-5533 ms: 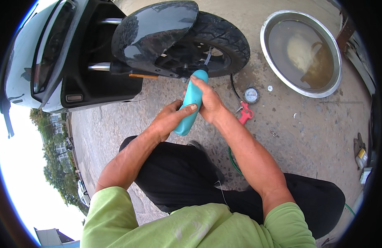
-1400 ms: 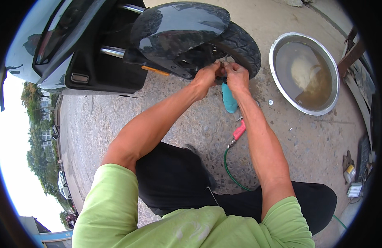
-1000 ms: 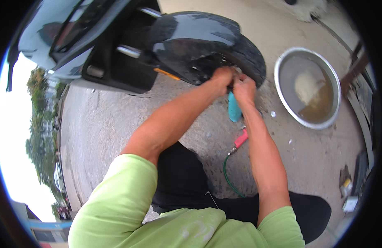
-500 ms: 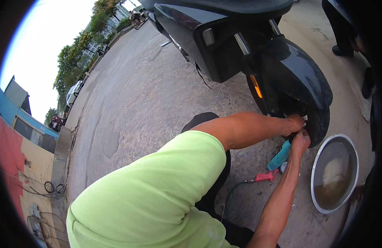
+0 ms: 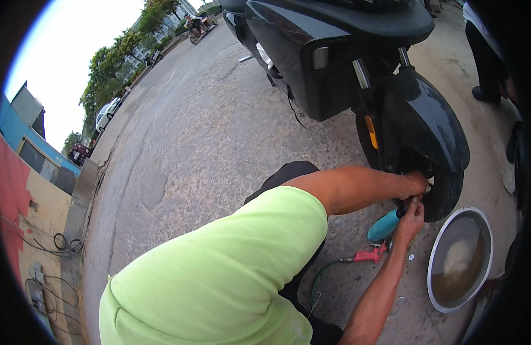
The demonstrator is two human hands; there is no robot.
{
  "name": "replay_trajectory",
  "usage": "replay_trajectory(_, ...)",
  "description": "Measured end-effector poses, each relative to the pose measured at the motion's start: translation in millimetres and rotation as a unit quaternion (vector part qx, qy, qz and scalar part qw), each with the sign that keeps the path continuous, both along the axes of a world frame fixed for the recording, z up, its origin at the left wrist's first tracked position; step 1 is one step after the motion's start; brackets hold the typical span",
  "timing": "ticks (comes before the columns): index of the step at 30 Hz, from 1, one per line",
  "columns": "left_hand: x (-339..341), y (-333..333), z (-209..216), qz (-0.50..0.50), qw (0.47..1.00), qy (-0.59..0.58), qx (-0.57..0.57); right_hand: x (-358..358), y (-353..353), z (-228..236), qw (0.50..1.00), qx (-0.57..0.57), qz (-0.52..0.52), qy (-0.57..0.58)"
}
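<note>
Both my hands are at the front wheel of a black scooter (image 5: 380, 86), below its glossy front fender (image 5: 426, 109). My left hand (image 5: 414, 185) is curled in beside the tyre (image 5: 445, 198), with its fingertips partly hidden. Just below it, my right hand (image 5: 412, 211) has its thumb and fingers pinched together by the wheel. Whatever sits in either grip is too small to make out. A teal rounded object with a dark end (image 5: 383, 226) is next to my right hand; I cannot tell whether they touch.
A red air gun (image 5: 369, 254) on a green hose (image 5: 320, 279) lies on the paving. At the right stands a metal basin (image 5: 489, 230) of murky water. A person in dark trousers (image 5: 487, 63) is at the upper right. Buildings, a white car (image 5: 106, 115) and a rider (image 5: 195, 24) are farther off.
The view has shifted, so the scooter sits lower and farther right. My right hand is slightly lower relative to my left. More of the teal object's dark end shows.
</note>
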State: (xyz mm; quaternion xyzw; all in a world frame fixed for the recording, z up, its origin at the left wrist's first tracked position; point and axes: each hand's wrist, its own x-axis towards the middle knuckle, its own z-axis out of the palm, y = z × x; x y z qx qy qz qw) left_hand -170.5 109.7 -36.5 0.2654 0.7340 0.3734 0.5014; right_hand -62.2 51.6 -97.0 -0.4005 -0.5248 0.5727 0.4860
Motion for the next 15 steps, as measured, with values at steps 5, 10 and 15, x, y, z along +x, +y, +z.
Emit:
replay_trajectory(5, 0, 2, -10, -0.037, 0.997, 0.072, -0.019, 0, -21, -10, 0.999, 0.030, 0.025, 0.004)
replay_trajectory(10, -25, -28, 13, -0.137, 0.989, 0.039, -0.047, -7, -45, 7, 0.997, 0.049, 0.006, 0.051)
replay_trajectory(15, -38, -67, 39, -0.200, 0.971, 0.109, -0.069, 37, -3, 63, 0.987, 0.006, 0.122, 0.107)
